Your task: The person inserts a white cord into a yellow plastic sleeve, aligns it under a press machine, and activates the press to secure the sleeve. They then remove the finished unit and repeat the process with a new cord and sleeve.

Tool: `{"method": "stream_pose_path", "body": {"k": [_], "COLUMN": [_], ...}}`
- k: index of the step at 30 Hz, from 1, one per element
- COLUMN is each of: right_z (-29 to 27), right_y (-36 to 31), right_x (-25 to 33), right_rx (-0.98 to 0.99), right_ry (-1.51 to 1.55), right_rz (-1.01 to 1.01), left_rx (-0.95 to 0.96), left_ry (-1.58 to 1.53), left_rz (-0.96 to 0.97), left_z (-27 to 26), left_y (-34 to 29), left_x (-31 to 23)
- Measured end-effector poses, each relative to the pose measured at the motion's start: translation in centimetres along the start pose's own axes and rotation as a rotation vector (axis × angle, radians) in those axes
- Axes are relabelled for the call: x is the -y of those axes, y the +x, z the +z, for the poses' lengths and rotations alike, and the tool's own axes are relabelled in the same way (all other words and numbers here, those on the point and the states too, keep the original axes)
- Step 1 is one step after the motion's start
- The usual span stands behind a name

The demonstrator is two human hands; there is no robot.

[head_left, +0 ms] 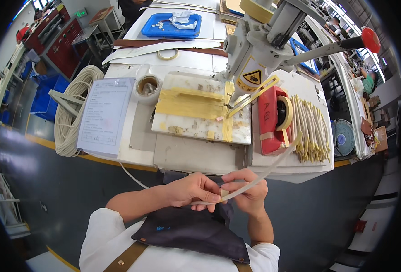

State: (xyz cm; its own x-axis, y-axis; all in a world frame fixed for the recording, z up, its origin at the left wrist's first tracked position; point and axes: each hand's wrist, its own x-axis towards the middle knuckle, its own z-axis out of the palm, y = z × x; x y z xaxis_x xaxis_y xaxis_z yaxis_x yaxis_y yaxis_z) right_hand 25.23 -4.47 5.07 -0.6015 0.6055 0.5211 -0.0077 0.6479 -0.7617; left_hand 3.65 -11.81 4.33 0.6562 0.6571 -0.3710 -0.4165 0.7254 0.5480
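In front of my apron, both hands work on a white cord [266,173]. My left hand [193,190] is closed, with thumb and fingers pinching the cord. Beside it my right hand [248,190] has its fingers curled round a short pale strip of tape [224,194] against the cord. The cord slants up across the right hand to a yellow-taped end near a red tape dispenser [268,122]. A thinner stretch of cord [132,174] comes in from the left, by the table edge.
A grey press with a red-knobbed lever [370,40] stands over a stained white board [187,129] with yellow tape. Several cut cords with yellow ends [311,131] lie at the right. At the left are a printed sheet [103,115], a tape roll [147,88] and a large cord coil [69,122].
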Motion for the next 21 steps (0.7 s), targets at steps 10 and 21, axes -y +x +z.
{"method": "stream_pose_path", "body": {"k": [10, 21], "right_z": [0.9, 2.4], "right_y": [-4.3, -3.1], "right_x": [0.7, 1.7], "right_rx": [-0.135, -0.259], "right_ry": [0.657, 1.17], "right_rz": [0.608, 0.798], "left_rx": [-0.389, -0.445], "left_ry": [0.784, 1.49], "left_rz": [0.797, 1.333], "left_z": [0.9, 0.7], "left_y": [-0.3, 0.3], "left_x": [1.3, 1.8]}}
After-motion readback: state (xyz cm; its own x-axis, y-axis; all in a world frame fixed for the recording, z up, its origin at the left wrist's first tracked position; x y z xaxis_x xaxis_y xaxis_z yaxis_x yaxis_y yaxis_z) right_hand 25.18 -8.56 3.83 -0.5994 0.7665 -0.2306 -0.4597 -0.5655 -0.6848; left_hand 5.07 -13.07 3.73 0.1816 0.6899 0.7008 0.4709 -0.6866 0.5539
